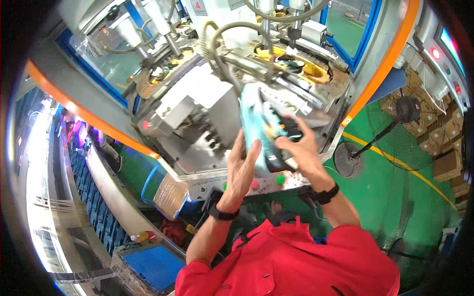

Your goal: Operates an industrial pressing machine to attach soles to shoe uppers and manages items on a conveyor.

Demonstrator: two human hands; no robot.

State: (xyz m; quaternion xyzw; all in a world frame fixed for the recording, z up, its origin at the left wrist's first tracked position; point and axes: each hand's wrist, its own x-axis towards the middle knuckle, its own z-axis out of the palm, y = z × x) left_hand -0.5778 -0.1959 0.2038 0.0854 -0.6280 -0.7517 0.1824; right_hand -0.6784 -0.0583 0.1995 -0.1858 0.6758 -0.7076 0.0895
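A light teal sneaker [254,121] with black and orange parts is held up in front of the machine, its length running away from me. My left hand [241,170] is closed on the shoe's left side, the thumb along it and the other fingers partly hidden. On the right side, my right hand [303,150] grips the shoe by its dark opening, thumb and forefinger at the edge. Beyond the shoe, shoe parts lie in a yellow mould [316,74] on the machine's round table. A second yellow mould [168,71] sits at the far left.
Orange-edged guards [382,64] flank the machine on both sides. Push buttons [280,179] line its front edge. A standing fan [407,108] and stacked cartons [447,165] are at the right. To the left run a long conveyor [106,182] and a blue-topped box [155,266].
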